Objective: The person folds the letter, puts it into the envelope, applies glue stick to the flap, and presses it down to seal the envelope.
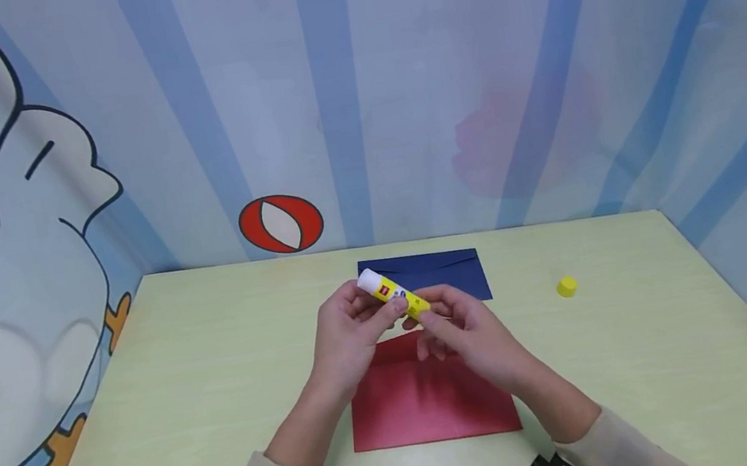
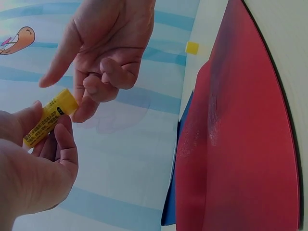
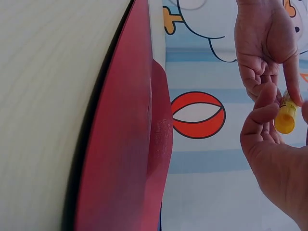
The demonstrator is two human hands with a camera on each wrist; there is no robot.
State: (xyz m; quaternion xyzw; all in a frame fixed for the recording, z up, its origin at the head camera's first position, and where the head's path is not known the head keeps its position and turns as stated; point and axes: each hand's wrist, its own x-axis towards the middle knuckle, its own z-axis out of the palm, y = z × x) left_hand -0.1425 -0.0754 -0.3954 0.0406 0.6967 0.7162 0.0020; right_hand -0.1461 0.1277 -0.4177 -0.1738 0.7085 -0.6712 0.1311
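Observation:
My left hand [image 1: 346, 338] pinches a yellow glue stick [image 1: 391, 292] between thumb and fingers, tilted, its white end up and to the left. My right hand [image 1: 471, 331] is at the stick's lower yellow end, its thumb and index finger spread around that end. In the left wrist view, the right thumb stands apart from the glue stick [image 2: 52, 118]. Beneath both hands a red envelope [image 1: 432, 409] lies on the table with its flap raised at the far side. Whitish smears show on the flap [image 2: 192, 139].
A dark blue envelope [image 1: 455, 273] lies behind the red one, partly covered by the hands. The small yellow cap [image 1: 566, 287] sits on the table [image 1: 652, 352] to the right. A printed wall [image 1: 397, 100] rises at the table's back edge.

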